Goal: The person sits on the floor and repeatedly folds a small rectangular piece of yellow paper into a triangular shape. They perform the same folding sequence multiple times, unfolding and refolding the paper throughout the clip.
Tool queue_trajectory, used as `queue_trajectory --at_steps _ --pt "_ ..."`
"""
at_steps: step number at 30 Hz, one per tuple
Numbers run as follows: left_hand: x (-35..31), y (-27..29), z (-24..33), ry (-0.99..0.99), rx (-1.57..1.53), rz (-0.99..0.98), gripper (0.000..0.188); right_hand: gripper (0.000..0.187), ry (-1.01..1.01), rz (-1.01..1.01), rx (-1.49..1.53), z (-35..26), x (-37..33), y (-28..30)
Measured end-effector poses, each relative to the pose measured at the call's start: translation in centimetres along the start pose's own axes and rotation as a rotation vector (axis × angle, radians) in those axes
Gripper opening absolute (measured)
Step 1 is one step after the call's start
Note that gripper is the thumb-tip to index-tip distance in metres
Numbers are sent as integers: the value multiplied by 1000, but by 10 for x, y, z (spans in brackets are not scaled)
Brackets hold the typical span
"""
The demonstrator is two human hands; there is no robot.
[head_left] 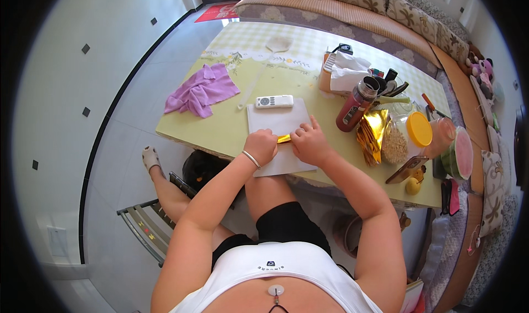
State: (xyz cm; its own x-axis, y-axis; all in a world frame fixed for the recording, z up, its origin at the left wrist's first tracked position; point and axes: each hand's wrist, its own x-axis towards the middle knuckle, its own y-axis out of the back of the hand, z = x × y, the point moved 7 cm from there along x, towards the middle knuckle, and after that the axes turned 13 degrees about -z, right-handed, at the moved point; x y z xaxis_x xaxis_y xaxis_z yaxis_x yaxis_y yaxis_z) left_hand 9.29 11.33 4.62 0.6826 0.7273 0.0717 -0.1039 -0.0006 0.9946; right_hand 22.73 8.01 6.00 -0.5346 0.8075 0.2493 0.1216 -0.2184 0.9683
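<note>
My left hand (261, 147), with a silver bangle at its wrist, is closed on one end of a narrow gold foil strip (284, 139). The other end is pinched in my right hand (309, 143), whose index finger points up and away. Between the two hands the strip lies level, low over white paper (279, 163) near the table's front edge. My fingers cover both ends. Just beyond the hands, a white remote control (274, 101) rests across the paper's far edge. To the right stands a stack of gold foil sheets (373, 137).
A purple cloth (204, 90) lies left on the table (231, 128). On the right are a red thermos (357, 105), a tissue box (348, 73), a yellow-lidded jar (405, 137), a propped phone (406, 170), a yellow fruit (413, 186) and a cut watermelon (458, 154).
</note>
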Motion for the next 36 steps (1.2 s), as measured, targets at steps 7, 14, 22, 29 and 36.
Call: queue_trajectory --at_steps 7,14,22,29,36 --pt "12 17 19 28 -11 -130 13 9 -2 26 15 9 8 -16" --pt "19 26 7 50 88 36 10 24 -209 125 325 48 4 0" --pt "0 125 -17 -239 -299 155 5 105 -304 344 1187 91 -17 -32" --pt "-2 74 -49 -294 -960 -198 42 36 -16 302 551 28 -33 22" --pt "-7 59 -24 -314 -808 -81 25 20 -76 84 64 -42 -56 29"
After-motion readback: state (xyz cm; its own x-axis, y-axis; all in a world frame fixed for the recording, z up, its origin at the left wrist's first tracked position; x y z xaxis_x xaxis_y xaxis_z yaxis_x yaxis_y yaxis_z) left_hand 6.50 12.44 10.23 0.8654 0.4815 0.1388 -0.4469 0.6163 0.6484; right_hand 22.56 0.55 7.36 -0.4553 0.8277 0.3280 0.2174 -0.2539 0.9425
